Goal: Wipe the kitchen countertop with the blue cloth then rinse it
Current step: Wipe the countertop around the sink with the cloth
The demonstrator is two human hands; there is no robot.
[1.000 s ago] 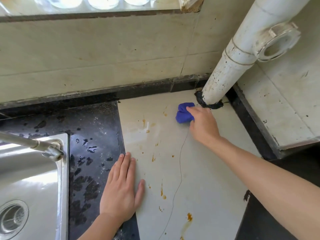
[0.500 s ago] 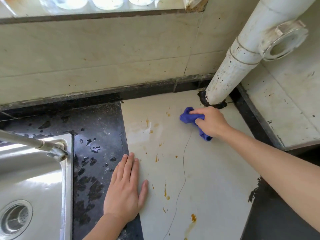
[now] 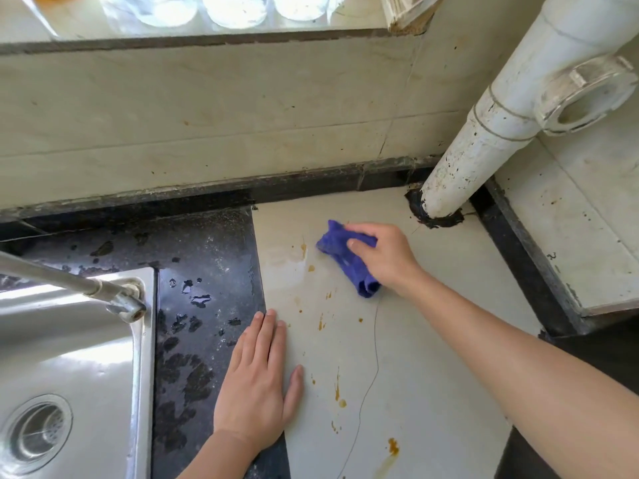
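While the cream-tiled worktop [image 3: 432, 375] fills the middle and lower right of the frame, a pale tiled wall [image 3: 207, 115] rises behind it across the upper half. A stainless steel sink [image 3: 69, 357] takes up the lower left. A black stone strip [image 3: 200, 305] runs between the sink and the cream surface. A thick white plastic drain pipe [image 3: 484, 133], flecked with dark specks, slants down from the upper right and meets the worktop in the back corner inside a ring of black sealant.

The left hand [image 3: 257, 385] lies flat at lower centre, fingers straight and together, palm down across the seam between the black strip and the cream tile; its grip holds nothing. The right hand [image 3: 383, 257] reaches in from the right edge, and its grip is closed over the bunched blue cloth [image 3: 340, 250], pressing it onto the cream tile. The cloth lies just above centre, a little left of the pipe's foot, with one end poking out beyond the fingers and the other below the palm.

A metal tap [image 3: 69, 281] juts from the left edge over the sink, and a round drain [image 3: 36, 432] sits in the basin's lower left. Water drops [image 3: 200, 300] bead on the black strip. Small orange-brown stains [image 3: 340, 392] dot the tile between the two hands and towards the bottom edge, beside a thin dark crack [image 3: 375, 357].
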